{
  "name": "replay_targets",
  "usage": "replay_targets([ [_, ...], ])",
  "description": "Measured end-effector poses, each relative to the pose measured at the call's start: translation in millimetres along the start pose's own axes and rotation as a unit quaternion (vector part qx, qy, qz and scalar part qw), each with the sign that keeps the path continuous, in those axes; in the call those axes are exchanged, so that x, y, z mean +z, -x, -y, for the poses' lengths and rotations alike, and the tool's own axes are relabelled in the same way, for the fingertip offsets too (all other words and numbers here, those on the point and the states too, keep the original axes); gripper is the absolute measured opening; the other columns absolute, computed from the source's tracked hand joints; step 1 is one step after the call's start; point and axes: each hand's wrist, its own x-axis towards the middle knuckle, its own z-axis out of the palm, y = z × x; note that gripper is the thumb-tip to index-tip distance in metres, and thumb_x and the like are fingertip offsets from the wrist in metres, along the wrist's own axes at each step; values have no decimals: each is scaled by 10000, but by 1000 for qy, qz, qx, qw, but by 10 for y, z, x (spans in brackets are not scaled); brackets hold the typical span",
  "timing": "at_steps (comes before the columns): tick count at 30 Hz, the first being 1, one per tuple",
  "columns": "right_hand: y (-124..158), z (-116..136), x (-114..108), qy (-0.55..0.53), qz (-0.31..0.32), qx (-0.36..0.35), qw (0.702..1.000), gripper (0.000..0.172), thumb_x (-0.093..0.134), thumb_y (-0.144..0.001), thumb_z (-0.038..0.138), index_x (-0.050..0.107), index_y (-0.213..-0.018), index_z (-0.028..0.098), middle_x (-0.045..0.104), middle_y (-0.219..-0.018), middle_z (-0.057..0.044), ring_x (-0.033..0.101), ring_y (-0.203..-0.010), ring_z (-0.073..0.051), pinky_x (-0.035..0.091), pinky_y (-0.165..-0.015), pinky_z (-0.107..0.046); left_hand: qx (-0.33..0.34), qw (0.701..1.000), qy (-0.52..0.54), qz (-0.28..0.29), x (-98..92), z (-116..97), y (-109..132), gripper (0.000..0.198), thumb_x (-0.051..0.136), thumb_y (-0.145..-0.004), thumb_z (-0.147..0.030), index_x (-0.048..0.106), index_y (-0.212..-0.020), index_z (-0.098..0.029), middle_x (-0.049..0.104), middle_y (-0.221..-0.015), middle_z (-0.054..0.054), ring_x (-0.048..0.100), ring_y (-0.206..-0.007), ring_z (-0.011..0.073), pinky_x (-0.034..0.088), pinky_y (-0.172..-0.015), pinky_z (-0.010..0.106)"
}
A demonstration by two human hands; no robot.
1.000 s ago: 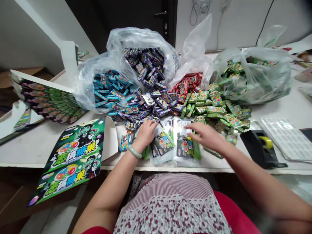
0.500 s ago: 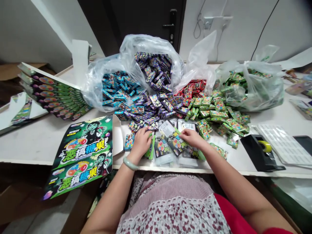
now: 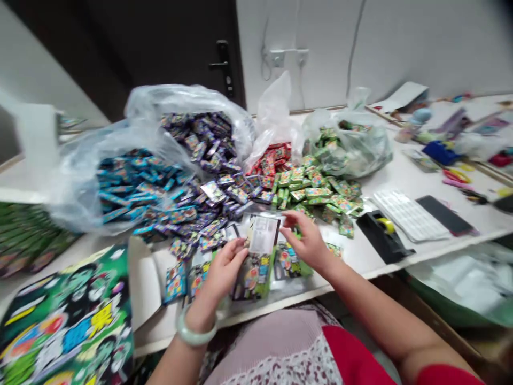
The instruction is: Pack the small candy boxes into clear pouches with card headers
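A dark door [image 3: 180, 37] is standing behind the white table [image 3: 395, 174] I'm watching from afar. At far left, blue cardboard boxes [image 3: 136, 182] are spilling from a clear plastic bag [image 3: 80, 176]. Next, purple cardboard boxes [image 3: 216, 149] are lying heaped; the mouths are facing the near side, presumably for easy reach. My left hand [image 3: 224, 267] is curling closed, its thumb and fingers apparently pinching the left edge of a flat, dark-printed plastic packet with a white panel [image 3: 262, 235]. That packet is sitting mid-table at the near side, probably being steadied there. My right hand [image 3: 306, 243] is hovering at its far right corner, thumb and forefinger parted; I can't tell whether they're touching it. Green cardboard boxes [image 3: 316, 192] are lying beyond.

Half a second ago the right hand was pinching a packet and the left was resting apart; now both are meeting at one, and my view is swinging right.
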Motion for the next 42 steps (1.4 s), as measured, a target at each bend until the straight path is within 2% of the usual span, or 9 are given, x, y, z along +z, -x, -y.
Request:
replay_targets([
  [3, -312, 101, -2, 60, 85, -88, 991, 235, 533, -891, 271, 581, -1109, 196, 650, -1081, -103, 580, -1037, -231, 449, -924, -395, 18, 996, -82, 34, -90, -82, -28, 253, 653, -738, -389, 674, -949, -252, 721, -966, 44, 663, -926, 252, 518, -861, 388],
  [8, -303, -49, 32, 23, 150, 15, 988, 122, 573, -830, 266, 622, -908, 185, 661, -858, -63, 610, -770, -191, 490, -709, -319, 79, 984, -157, 33, 99, -230, 190, 215, 587, -804, -291, 678, -997, -267, 721, -963, 48, 662, -908, 251, 522, -867, 409],
  [11, -221, -382, 95, 40, 219, 47, 974, 142, 529, -834, 310, 629, -840, 209, 672, -803, -55, 623, -723, -202, 489, -672, -324, 131, 977, -168, -20, -118, -424, 441, 386, 592, -839, -289, 585, -1223, -248, 679, -1124, 82, 642, -987, 245, 513, -902, 417],
  [14, -281, -618, 210, 159, 274, 5, 948, 197, 520, -822, 316, 661, -897, 201, 689, -882, -111, 648, -778, -261, 504, -706, -384, 172, 943, -196, -209, -854, -640, 879, 255, 567, -869, -305, 646, -1111, -285, 674, -1108, 49, 631, -1006, 229, 504, -937, 422],
  [18, -507, -280, 453, 208, 235, -118, 942, 279, 486, -867, 317, 653, -1053, 194, 665, -1064, -151, 622, -991, -305, 488, -856, -442, 135, 785, -183, -577, -2373, -486, 1609, 230, 563, -852, -360, 617, -1049, -253, 668, -989, -3, 638, -915, 193, 509, -906, 411],
  [23, -1026, 708, 1558, 38, 337, -295, 893, 267, 519, -888, 243, 626, -1132, 220, 666, -1114, -79, 596, -1054, -224, 463, -928, -378, -31, 830, -118, -545, -3602, 304, 1837, 459, 778, -582, -325, 588, -970, -174, 677, -980, 60, 627, -976, 268, 505, -874, 431],
  [30, -1556, 1195, 3192, 99, 429, -352, 826, 652, 736, -700, 172, 527, -1318, 162, 530, -1361, -151, 460, -1255, -317, 330, -1026, -487, -59, 928, 8, -368, -3707, 844, 1053, 769, 802, -548, -418, 531, -1235, -204, 570, -1312, 140, 612, -1103, 297, 529, -894, 401],
  [36, -1719, 1089, 3470, -37, 489, -200, 848, 200, 609, -851, 247, 707, -1012, 182, 693, -1031, -44, 595, -995, -185, 401, -875, -264, -68, 939, 94, -323, -3966, 939, 536, 711, 834, -435, -329, 595, -1087, -177, 715, -996, 78, 686, -898, 289, 565, -784, 351],
  [42, -1761, 1165, 3622, -62, 441, -66, 893, 449, 418, -949, 468, 681, -803, 135, 523, -609, 27, 501, -609, -104, 368, -597, -197, -93, 914, 138, -371, -3821, 959, 329, 551, 700, -668, -562, 619, -999, -128, 725, -804, 105, 704, -740, 301, 578, -649, 388],
])
